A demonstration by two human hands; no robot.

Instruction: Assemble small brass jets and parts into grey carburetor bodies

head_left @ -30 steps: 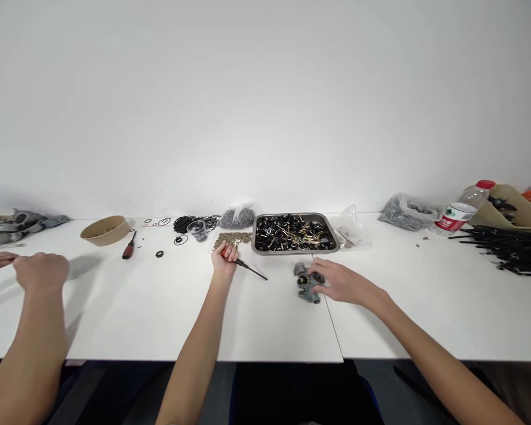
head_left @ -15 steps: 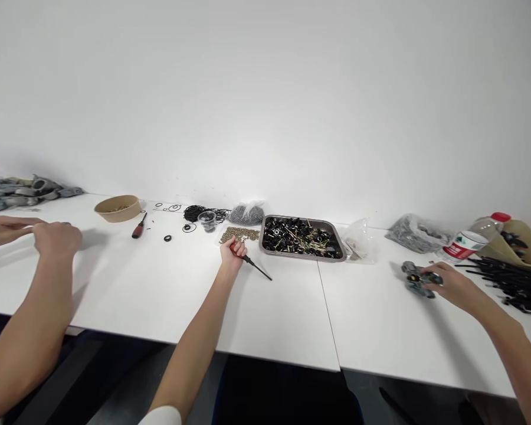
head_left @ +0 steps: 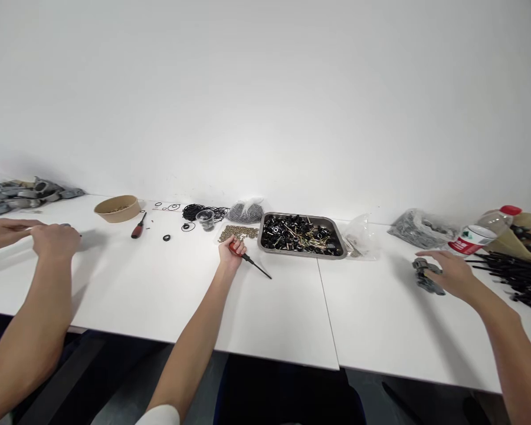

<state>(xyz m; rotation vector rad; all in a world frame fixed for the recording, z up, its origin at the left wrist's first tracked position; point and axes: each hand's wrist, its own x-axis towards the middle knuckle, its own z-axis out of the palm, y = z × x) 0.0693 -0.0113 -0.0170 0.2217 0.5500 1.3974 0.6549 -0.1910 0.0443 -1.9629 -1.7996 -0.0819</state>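
My left hand (head_left: 232, 250) is closed around the red handle of a screwdriver (head_left: 257, 268), its dark shaft slanting down to the right above the white table. On the right, my right hand (head_left: 455, 274) has its thumb and fingers around a grey metal part (head_left: 426, 276); the far side of that grip is hidden. Beyond my left hand lie a heap of small brass-coloured pieces (head_left: 238, 231) and a clear bag of dark small parts (head_left: 245, 211). A metal tray (head_left: 302, 254) of mixed black and gold hardware stands between my hands.
At left, a co-worker's hands (head_left: 48, 239) work near a paper bowl (head_left: 117, 217) and another screwdriver (head_left: 138, 226). Black rings (head_left: 203, 212) lie by a plastic cup (head_left: 205, 221). At right are a bottle (head_left: 473, 239), a grey-filled bag (head_left: 418, 229) and black rods (head_left: 513, 277).
The grey metal part has turned in my right hand, and my thumb now lies across it. My left hand and its screwdriver stay nearly still. The view has shifted slightly.
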